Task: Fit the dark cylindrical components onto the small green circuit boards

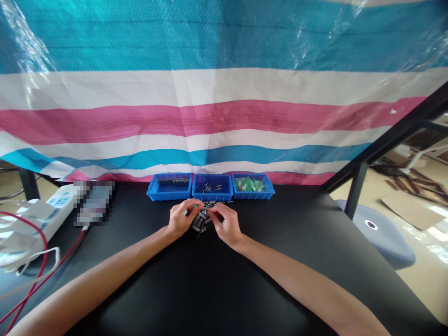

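Observation:
My left hand (180, 219) is closed, and a small pale-green piece (185, 213) shows among its fingers. My right hand (228, 225) faces it from the other side, thumb and fingers pinched together. Whatever sits at its fingertips is too small to make out. Under and between both hands lies a pile of small dark metal parts (200, 223), some cylindrical and some thin like pins. The hands cover part of this pile.
Behind the hands stand three blue bins: a left one (169, 197) with metal cylinders, a middle one (212, 196) with thin pins, a right one (255, 196) with green packets. At left are a power strip (61, 205) and a red cable (75, 245). A striped sheet (217, 116) hangs behind.

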Demonstrator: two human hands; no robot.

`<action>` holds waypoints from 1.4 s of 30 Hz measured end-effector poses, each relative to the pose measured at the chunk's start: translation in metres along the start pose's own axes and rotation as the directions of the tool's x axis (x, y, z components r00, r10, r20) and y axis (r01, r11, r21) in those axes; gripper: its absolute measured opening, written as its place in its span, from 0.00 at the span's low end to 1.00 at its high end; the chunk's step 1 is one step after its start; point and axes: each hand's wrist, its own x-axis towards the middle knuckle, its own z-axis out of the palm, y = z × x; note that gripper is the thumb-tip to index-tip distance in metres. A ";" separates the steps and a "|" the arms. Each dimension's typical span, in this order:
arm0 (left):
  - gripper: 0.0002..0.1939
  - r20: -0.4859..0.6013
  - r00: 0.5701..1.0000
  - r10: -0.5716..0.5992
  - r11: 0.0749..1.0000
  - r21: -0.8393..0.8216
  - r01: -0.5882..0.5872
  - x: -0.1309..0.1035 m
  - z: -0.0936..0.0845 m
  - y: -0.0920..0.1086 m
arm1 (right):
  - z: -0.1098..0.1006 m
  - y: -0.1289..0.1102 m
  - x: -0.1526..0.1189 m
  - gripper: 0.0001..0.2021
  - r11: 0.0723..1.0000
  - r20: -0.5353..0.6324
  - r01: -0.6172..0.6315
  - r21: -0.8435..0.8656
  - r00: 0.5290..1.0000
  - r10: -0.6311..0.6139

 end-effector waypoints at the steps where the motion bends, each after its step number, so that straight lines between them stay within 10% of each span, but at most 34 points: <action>1: 0.06 0.004 1.000 0.004 1.000 -0.003 -0.004 0.000 0.000 0.000 | 0.000 0.000 0.001 0.06 1.000 -0.016 -0.023 -0.002 1.000 0.023; 42: 0.07 -0.002 0.998 -0.059 0.998 0.002 0.059 -0.004 0.003 -0.005 | -0.002 -0.002 0.005 0.08 0.999 -0.022 -0.046 -0.008 0.999 0.046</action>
